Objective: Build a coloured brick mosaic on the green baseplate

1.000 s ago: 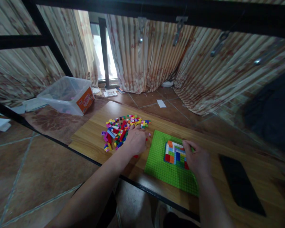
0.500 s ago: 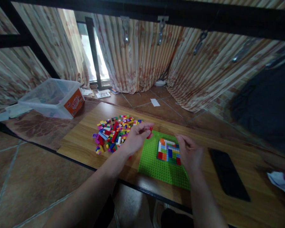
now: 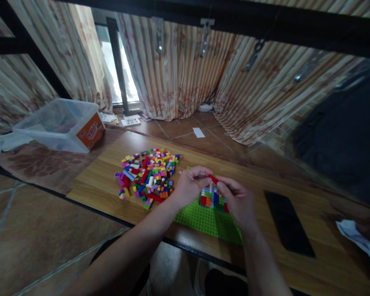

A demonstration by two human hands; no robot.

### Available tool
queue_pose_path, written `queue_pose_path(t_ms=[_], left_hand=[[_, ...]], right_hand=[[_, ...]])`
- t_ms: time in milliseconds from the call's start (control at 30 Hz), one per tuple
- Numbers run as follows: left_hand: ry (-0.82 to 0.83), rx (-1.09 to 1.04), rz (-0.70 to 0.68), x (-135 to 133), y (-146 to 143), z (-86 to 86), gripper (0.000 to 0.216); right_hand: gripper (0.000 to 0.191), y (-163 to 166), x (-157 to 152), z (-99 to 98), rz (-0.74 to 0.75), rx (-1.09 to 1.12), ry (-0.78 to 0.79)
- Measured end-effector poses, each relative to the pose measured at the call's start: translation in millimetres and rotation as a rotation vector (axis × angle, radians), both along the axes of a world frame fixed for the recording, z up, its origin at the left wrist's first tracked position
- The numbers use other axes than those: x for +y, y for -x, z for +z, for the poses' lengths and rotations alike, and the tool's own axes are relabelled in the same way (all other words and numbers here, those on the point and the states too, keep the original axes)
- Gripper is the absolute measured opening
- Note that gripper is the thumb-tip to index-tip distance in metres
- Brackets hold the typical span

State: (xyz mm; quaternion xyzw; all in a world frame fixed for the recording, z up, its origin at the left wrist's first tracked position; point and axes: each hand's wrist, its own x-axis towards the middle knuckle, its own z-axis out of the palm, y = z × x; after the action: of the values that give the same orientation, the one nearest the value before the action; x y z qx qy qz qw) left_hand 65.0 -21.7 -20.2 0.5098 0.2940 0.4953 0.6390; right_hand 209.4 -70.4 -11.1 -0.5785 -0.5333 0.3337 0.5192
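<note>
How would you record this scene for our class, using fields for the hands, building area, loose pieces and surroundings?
Left hand: fingers on a red brick
Right hand: fingers on the same brick
Building area: green baseplate with multicoloured bricks, partly hidden by the hands
Loose pieces: mixed-colour pile on the wooden table
Surroundings: clear box with orange label; dark flat object

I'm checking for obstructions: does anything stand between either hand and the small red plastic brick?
Nothing visible does: the left hand pinches the red brick and the right hand meets it, over the green studded plastic baseplate.
</note>
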Motion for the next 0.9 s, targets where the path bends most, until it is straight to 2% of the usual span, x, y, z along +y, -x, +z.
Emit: queue_pose_path(t_ms=[67, 167, 233, 333, 600, 900], left_hand=[[-0.050, 0.067, 0.027, -0.9, -2.1, -1.8, 0.015], [-0.106, 0.258, 0.118, -1.1, -1.8, -4.7, 0.023], [-0.125, 0.400, 0.172, 0.3, 0.4, -7.3, 0.026], [-0.129, 0.556, 0.200, 3.3, 3.7, -11.8, 0.027], [-0.095, 0.694, 0.159, 3.5, 2.0, -18.9, 0.030], [-0.085, 0.689, 0.110, 2.1, 1.3, -19.6, 0.030]], right_hand=[[0.026, -6.7, 1.3, -3.8, -0.040, 0.007, -0.005], [0.030, -23.2, 2.6, -11.0, -0.213, -0.042, 0.003], [0.033, -35.2, 1.5, -13.6, -0.322, -0.164, 0.033], [0.035, -45.4, -2.6, -12.4, -0.377, -0.384, 0.089], [0.030, -26.6, -9.8, -5.9, -0.321, -0.671, 0.142], [0.041, -26.6, -9.0, -10.8, -0.187, -0.746, 0.187]])
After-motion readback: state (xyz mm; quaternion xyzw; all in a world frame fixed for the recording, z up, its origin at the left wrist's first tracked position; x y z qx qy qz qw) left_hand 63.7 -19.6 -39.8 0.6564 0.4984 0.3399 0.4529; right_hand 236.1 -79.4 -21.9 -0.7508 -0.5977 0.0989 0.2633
